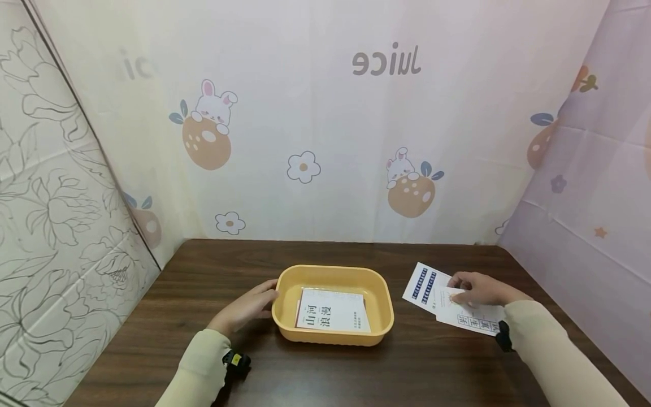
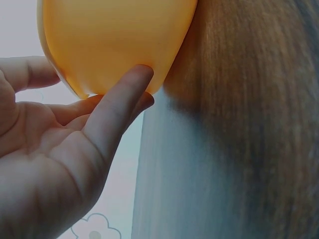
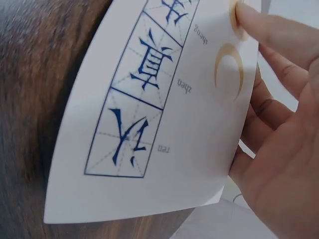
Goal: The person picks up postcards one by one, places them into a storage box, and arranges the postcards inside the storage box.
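Note:
In the head view, my left hand [image 1: 249, 308] is at the left side of a yellow plastic basin [image 1: 383, 308]. Its loosely extended fingers touch the outer wall and rim, as the left wrist view also shows. Inside the basin lies a flat white booklet or card pack [image 1: 333, 310] with large green Chinese characters. On the right, my right hand [image 1: 480, 287] pinches a white card [image 3: 194, 144], thumb on its face and fingers behind. This card has boxed blue characters and yellow marks. Another white card [image 1: 421, 284] with blue text bands fans out behind it.
Everything is over a dark brown wooden table [image 1: 325, 376]. A printed curtain [image 1: 305, 102] with rabbits and fruit hangs along the table's back edge. Side curtains stand at left and right. A black device [image 1: 236, 362] is strapped to the left wrist.

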